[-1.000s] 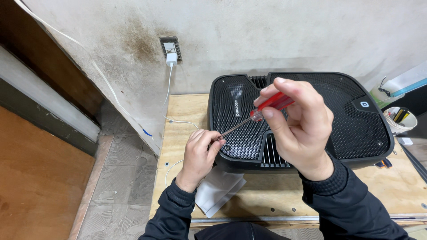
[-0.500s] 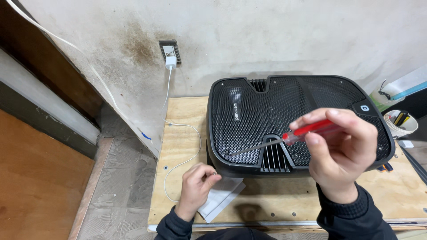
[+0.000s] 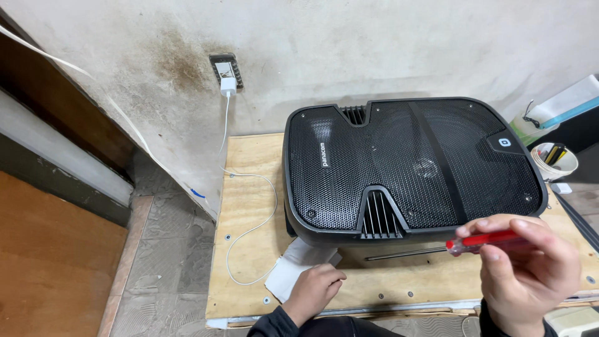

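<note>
Screwdriver (image 3: 474,243) clamped in right hand (image 3: 530,274) fingers, left hand (image 3: 315,288) curled on white cloth (image 3: 290,271) — speaker (image 3: 412,168) beyond

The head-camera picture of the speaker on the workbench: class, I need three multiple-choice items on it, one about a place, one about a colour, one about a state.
1. Where is the left hand?
A. on the white cloth at the bench's front edge
B. on top of the speaker
C. at the wall socket

2. What colour is the handle of the screwdriver?
A. blue
B. red
C. yellow

3. How does the right hand stand?
A. open and flat on the plywood bench
B. closed on the screwdriver, held in front of the speaker
C. pushing the screwdriver into the grille

Answers: 1 A, its knuckles rest on the cloth below the speaker's corner. 2 B, red plastic shows between the fingers. 3 B, the fingers wrap the handle and the shaft lies level, its tip short of the speaker.
</note>
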